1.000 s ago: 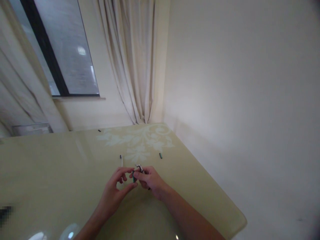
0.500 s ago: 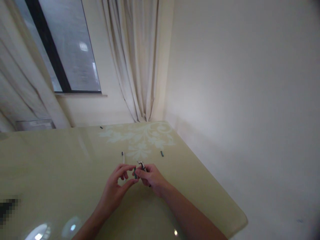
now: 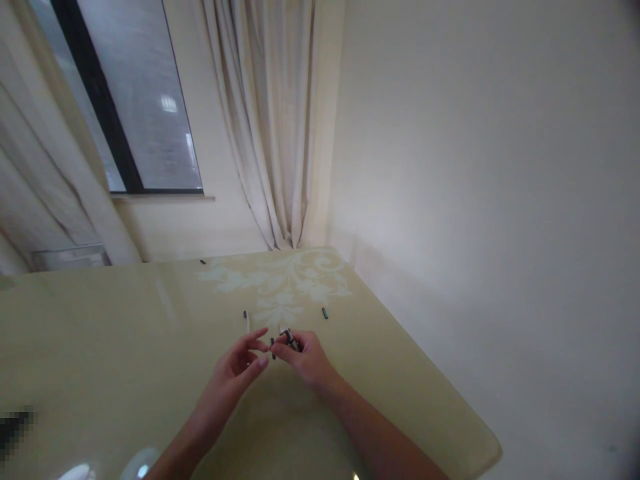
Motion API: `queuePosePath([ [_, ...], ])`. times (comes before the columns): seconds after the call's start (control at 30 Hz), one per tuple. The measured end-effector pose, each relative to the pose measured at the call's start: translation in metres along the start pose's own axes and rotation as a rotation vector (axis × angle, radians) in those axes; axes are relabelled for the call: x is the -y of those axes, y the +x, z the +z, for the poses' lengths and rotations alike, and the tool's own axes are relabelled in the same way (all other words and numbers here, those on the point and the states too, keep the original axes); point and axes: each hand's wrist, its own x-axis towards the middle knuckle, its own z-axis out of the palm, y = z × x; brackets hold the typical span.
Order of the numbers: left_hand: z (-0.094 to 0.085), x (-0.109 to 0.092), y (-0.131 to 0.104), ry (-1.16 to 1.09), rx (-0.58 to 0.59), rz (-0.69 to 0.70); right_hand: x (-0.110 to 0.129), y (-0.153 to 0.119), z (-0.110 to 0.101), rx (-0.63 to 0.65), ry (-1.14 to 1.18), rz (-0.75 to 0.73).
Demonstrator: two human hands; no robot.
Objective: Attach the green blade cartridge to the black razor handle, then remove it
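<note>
My right hand [image 3: 306,357] is closed, pinching a small dark, narrow piece [image 3: 273,348] between thumb and finger. In the same hand sits a black-and-silver object [image 3: 290,339], partly hidden by the fingers and too small to name. My left hand [image 3: 243,363] is just left of the narrow piece, its thumb and index finger spread apart. One left fingertip comes close to the piece; whether it touches, I cannot tell. Behind the left fingers lies a thin white stick with a dark end [image 3: 247,320], its near part covered by the hand.
Both hands are over a glossy pale green table [image 3: 125,347] with a floral pattern. A small dark piece [image 3: 325,313] lies right of centre, another [image 3: 203,262] near the far edge. A wall [image 3: 475,233] borders the right side; curtains [image 3: 270,133] and a window [image 3: 145,93] stand behind.
My left thumb and index finger have opened off the narrow piece, which stays in my right hand. The black-and-silver object has shifted slightly right. The view has tilted up a little.
</note>
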Motion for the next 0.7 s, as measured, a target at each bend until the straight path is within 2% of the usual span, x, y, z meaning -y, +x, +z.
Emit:
queuePosePath([
  [0.1, 0.000, 0.006, 0.001, -0.098, -0.010, -0.152, 0.004, -0.003, -0.001, -0.018, -0.203, -0.170],
  [0.27, 0.004, 0.016, 0.002, -0.306, 0.033, -0.306, 0.000, -0.008, 0.001, -0.011, -0.422, -0.401],
  [0.47, 0.000, 0.009, -0.004, -0.462, 0.086, -0.404, -0.001, -0.013, -0.003, 0.003, -0.558, -0.495],
  [0.7, 0.002, 0.007, -0.007, -0.482, 0.050, -0.372, 0.003, -0.016, -0.005, 0.051, -0.609, -0.525],
])
